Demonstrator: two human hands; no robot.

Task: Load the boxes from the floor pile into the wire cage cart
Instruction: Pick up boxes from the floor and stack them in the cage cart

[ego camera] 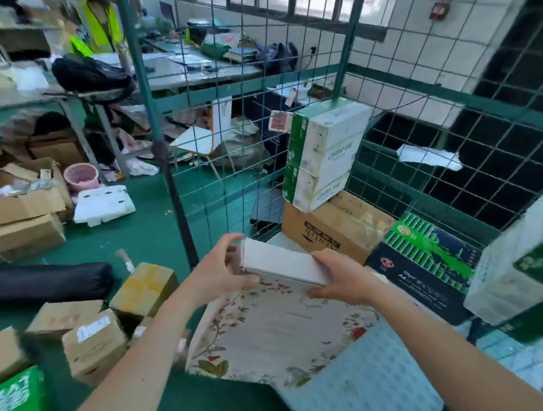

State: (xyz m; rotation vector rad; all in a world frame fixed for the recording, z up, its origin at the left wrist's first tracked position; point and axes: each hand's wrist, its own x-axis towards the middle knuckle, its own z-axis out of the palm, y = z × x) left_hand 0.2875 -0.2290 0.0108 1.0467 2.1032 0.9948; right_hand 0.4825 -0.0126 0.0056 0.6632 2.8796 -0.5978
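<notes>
- Held at centre frame, above a floral sheet (272, 332): one small white box (284, 265), gripped by the left hand (224, 272) at one end and the right hand (338, 281) at the other.
- Already inside the wire cage cart (346, 51), right of centre: a brown carton (319, 230), stacked green-and-white boxes (324, 154), a dark printed box (429, 262).
- Left to load, lower left on the floor: a pile of cardboard boxes (95, 344); probably well short of finished.

Open room over the floral sheet (275, 329) — brown carton (322, 230), dark box (418, 278), wire mesh (480, 102) behind.
</notes>
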